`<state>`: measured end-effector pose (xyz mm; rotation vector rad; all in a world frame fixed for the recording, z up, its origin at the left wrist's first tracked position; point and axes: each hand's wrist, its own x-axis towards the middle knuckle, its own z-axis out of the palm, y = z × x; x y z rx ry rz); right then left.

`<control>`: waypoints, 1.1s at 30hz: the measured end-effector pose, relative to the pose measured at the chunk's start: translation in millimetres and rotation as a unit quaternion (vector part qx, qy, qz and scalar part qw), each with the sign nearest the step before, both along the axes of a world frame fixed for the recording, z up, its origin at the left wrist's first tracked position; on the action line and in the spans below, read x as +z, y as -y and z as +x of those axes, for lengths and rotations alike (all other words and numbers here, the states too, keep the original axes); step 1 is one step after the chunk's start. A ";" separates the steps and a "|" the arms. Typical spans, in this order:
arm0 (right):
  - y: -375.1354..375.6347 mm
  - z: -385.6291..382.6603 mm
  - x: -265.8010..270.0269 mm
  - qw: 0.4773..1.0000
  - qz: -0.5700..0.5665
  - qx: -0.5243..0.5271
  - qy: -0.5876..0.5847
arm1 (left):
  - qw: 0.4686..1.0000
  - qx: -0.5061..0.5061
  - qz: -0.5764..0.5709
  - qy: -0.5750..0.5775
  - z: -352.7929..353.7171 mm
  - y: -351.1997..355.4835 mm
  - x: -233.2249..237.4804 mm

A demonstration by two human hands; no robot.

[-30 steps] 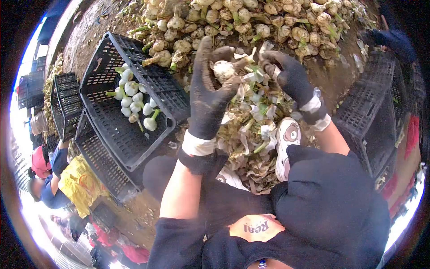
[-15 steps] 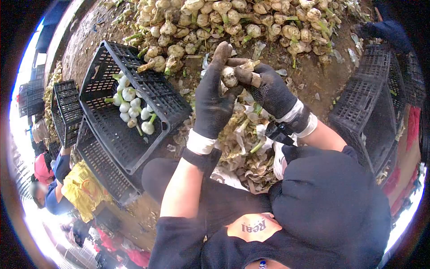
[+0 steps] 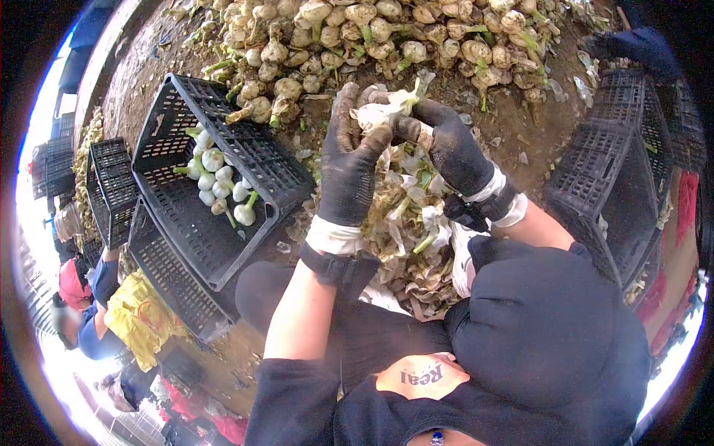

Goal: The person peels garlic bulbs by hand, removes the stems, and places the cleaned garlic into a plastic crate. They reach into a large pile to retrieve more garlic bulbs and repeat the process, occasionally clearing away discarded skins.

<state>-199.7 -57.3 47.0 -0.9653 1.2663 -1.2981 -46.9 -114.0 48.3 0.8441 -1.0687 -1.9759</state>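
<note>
Both hands wear black gloves with soiled fingertips. My left hand (image 3: 348, 167) holds a garlic bulb (image 3: 374, 116) between its thumb and fingers, above the ground. My right hand (image 3: 454, 145) meets it from the right, fingers closed at the bulb's side, where pale papery skin (image 3: 405, 99) stands loose. Part of the bulb is hidden behind the fingers. Beneath the hands lies a heap of peeled husks and stem pieces (image 3: 405, 193). To the left, a tilted black crate (image 3: 256, 152) contains several clean white garlic bulbs (image 3: 223, 175).
A large pile of unpeeled garlic (image 3: 387, 33) covers the ground ahead. Black crates (image 3: 602, 171) stand on the right, and another crate (image 3: 111, 186) is at far left. A person in a blue sleeve (image 3: 100, 334) is beside a yellow sack (image 3: 141, 316).
The bulb has turned in my fingers, and more loose pale skin now sticks out from it. Both hands have shifted slightly. The garlic in the crate looks the same.
</note>
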 end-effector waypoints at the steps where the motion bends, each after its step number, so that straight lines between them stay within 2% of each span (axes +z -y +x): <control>1: 0.2 -0.2 1.1 1.000 0.001 0.000 0.000 | 0.995 0.003 -0.082 0.048 -1.2 -2.6 1.7; 2: 0.7 -0.2 3.2 1.000 0.013 -0.001 0.013 | 0.982 0.006 -0.164 0.096 -3.4 -4.4 5.0; 3: 0.8 -0.8 4.5 0.999 0.024 -0.002 0.026 | 0.982 0.005 -0.163 0.095 -3.9 -5.4 3.3; 5: 0.3 -1.5 -3.9 1.000 0.022 -0.002 0.015 | 0.962 -0.012 -0.241 0.129 -3.2 -7.1 -3.7; 10: -3.2 -5.2 -3.7 0.999 0.012 -0.010 -0.033 | 0.936 0.013 -0.302 0.180 -3.1 -10.1 -9.9; 13: -3.7 -2.3 1.4 0.998 0.003 -0.028 -0.056 | 0.894 0.009 -0.328 0.304 -4.2 -13.2 -2.4; 14: -2.2 1.0 -4.9 0.999 -0.008 -0.028 -0.032 | 0.933 0.026 -0.259 0.247 -4.5 -14.4 -4.7; 16: -1.5 2.4 -10.9 0.999 -0.019 -0.028 -0.008 | 0.963 0.042 -0.188 0.188 -2.8 -12.5 -7.6; 17: -1.7 2.2 -12.0 0.999 -0.021 -0.021 -0.027 | 0.981 0.019 -0.088 0.171 -0.2 -7.9 -4.8; 19: -1.7 0.8 -15.0 0.999 -0.024 -0.014 -0.045 | 0.988 -0.004 0.012 0.153 -0.7 -4.8 -0.6; 20: -0.9 -0.6 -16.8 0.993 -0.063 -0.004 -0.097 | 0.988 0.029 0.136 0.066 -4.4 -4.1 6.7; 21: -0.1 -1.7 -19.2 0.984 -0.102 0.005 -0.149 | 0.964 0.061 0.257 -0.023 -6.7 -3.7 10.0; 22: 0.6 -1.7 -21.8 0.984 -0.102 0.005 -0.148 | 0.958 0.015 0.282 -0.044 -1.5 -1.9 3.5; 23: 1.5 -1.4 -24.6 0.971 -0.145 -0.004 -0.191 | 0.958 0.015 0.282 -0.043 3.5 0.8 0.4; 25: 3.2 -1.4 -29.6 0.954 -0.189 -0.015 -0.233 | 0.950 -0.078 0.280 -0.114 10.6 5.5 -4.4; 26: 4.1 -1.5 -30.6 0.940 -0.205 -0.032 -0.271 | 0.950 -0.079 0.280 -0.114 9.6 4.8 -5.9; 27: 4.5 -1.9 -30.4 0.924 -0.221 -0.049 -0.309 | 0.981 -0.078 0.175 -0.042 7.5 3.1 -7.6; 28: 1.1 -2.9 -28.0 0.924 -0.220 -0.049 -0.309 | 0.990 -0.078 0.121 -0.007 5.8 1.7 -9.2; 29: -3.4 -3.6 -18.2 0.924 -0.168 -0.055 -0.339 | 0.994 -0.076 0.067 0.029 3.3 0.4 -8.5; 30: -6.1 -4.8 -13.1 0.921 -0.117 -0.059 -0.368 | 0.969 -0.033 -0.157 0.190 1.1 -0.1 -7.6; 31: -7.4 -7.1 -19.3 0.921 -0.117 -0.058 -0.368 | 0.867 0.013 -0.367 0.336 -0.7 -1.1 -6.9; 32: -7.3 -8.6 -25.5 0.900 -0.153 -0.066 -0.404 | 0.917 0.008 -0.275 0.290 -4.0 -3.9 8.6; 33: -7.4 -9.5 -30.0 0.876 -0.189 -0.074 -0.438 | 0.917 0.008 -0.274 0.290 -3.7 -3.1 6.4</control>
